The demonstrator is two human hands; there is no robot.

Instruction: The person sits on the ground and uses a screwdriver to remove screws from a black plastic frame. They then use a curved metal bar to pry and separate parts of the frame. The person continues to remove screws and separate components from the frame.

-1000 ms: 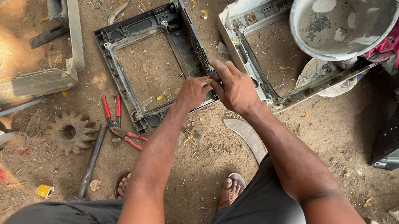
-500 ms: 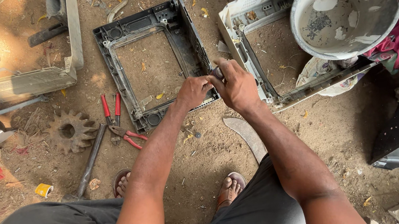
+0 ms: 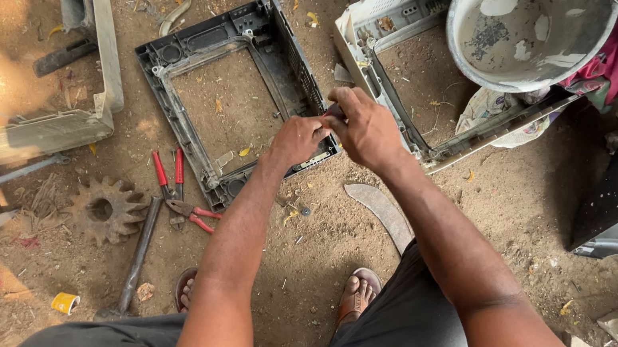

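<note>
A dark grey plastic frame (image 3: 180,59) lies flat on the dirt in front of me. My left hand (image 3: 296,141) and my right hand (image 3: 364,127) meet at its near right corner. Both hands are closed on that corner, the right fingers curled over the top edge. What sits between the fingers is hidden. A light grey plastic housing (image 3: 397,0) lies just right of the frame, next to my right hand.
Red-handled pliers (image 3: 168,173) and a second pair (image 3: 195,212) lie left of my forearm, by a rusty gear (image 3: 106,210) and a metal rod (image 3: 136,258). A grey basin (image 3: 532,9) sits on the right. A curved blade (image 3: 384,211) lies near my sandalled feet (image 3: 354,296).
Both hands stay on the frame's near right corner; fingers have shifted only slightly. The frame has not visibly moved.
</note>
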